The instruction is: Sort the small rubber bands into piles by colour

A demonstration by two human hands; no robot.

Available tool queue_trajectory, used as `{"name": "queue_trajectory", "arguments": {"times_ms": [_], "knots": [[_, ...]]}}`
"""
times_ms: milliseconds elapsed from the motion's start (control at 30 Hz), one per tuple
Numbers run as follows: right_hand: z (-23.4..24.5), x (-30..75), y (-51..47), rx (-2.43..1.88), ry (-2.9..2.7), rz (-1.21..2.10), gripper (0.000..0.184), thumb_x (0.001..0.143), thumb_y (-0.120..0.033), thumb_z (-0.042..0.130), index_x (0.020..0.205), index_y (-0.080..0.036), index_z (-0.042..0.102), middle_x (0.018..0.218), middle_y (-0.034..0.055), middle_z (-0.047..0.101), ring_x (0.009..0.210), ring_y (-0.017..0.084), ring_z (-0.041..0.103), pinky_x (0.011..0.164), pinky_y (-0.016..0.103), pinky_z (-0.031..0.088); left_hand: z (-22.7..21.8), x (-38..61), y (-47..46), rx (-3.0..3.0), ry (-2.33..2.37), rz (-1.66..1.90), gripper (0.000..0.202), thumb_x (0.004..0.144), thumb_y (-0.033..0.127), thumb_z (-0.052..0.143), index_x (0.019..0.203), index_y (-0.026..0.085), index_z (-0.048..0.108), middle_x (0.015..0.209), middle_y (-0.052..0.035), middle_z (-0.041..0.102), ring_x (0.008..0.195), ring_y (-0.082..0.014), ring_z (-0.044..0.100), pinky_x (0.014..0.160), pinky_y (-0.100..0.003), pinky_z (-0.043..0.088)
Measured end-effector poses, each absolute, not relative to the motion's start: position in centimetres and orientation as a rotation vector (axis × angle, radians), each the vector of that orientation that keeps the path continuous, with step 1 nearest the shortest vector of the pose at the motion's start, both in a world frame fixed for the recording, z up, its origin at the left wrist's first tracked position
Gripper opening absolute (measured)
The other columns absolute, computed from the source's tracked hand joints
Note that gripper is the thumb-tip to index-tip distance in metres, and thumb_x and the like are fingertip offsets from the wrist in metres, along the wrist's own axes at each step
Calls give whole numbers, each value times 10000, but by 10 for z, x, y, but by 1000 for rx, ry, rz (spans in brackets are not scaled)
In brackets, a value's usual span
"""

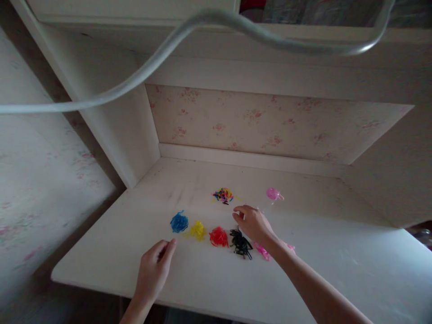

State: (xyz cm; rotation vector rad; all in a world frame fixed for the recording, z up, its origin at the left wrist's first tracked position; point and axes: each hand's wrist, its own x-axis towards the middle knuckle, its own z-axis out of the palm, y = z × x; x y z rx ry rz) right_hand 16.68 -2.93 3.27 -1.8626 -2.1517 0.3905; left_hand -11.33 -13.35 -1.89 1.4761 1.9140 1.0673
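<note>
Small loose rubber bands lie on the white desktop in piles sorted by colour: blue (179,222), yellow (198,230), red (218,236), black (240,243) and pink (262,251). My right forearm partly covers the pink pile. Farther back is a mixed-colour pile of bands (223,195). My right hand (253,221) hovers between that pile and the black one, fingers bent, with a small gap at the thumb and nothing visible in it. Below the blue pile, my left hand (155,266) is closed in a pinch; anything inside it is hidden.
A pink bundle with loose strands (274,194) lies at the back right of the desktop (324,270). White side panels and a floral back wall (216,119) enclose the desk. Across the top, a pale cable (141,74) hangs close to the camera.
</note>
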Motion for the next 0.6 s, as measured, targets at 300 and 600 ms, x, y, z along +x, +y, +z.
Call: {"name": "queue_trajectory", "arguments": {"times_ms": [300, 600], "knots": [[5, 142, 16, -1981, -2255, 289, 338, 926, -341, 357, 954, -267, 686, 1056, 26, 653, 862, 162, 618, 686, 241, 393, -19, -118, -130, 1480, 1890, 1067, 421, 851, 481, 450, 558, 184, 400, 499, 59, 339, 488, -81, 349, 476, -182, 287], [8, 154, 9, -1921, -2281, 252, 346, 956, -329, 324, 928, -219, 651, 1021, 37, 639, 825, 141, 602, 665, 225, 346, -19, -117, -130, 1507, 1872, 1038, 418, 855, 477, 450, 560, 182, 416, 501, 56, 364, 493, -83, 370, 490, -183, 293]]}}
